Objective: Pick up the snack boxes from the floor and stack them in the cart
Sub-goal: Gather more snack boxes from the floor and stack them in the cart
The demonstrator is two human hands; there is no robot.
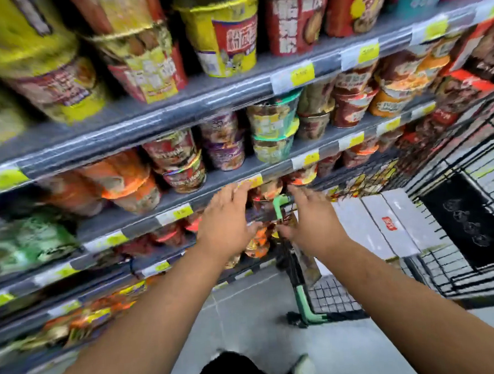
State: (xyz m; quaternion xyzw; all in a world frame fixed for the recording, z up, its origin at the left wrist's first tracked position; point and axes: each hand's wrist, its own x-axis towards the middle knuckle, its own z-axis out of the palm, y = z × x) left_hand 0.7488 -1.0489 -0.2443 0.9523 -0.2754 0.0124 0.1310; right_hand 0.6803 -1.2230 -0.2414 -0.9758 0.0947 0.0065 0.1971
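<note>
Head view: the frame is smeared by motion. Both bare arms reach forward from the bottom edge to the centre. The left hand (227, 216) is released, its fingers (241, 188) straight and spread, their tips in front of a yellow price tag on a shelf edge; it holds nothing. The right hand (313, 220) is likewise released, fingers straight, thumb out to the side, and empty. Between the two hands shows a green handle (278, 208) of the cart (334, 296), whose black wire walls fill the right of the frame. White snack boxes (385, 225), one with a red label, lie side by side at centre right, inside the wire walls as far as the blur lets one tell. A black panel (465, 221) lies just right of them. Shelves (179, 110) of cup noodles (220, 36) run across the upper and left frame. Grey floor (247, 315) shows at lower centre.
</note>
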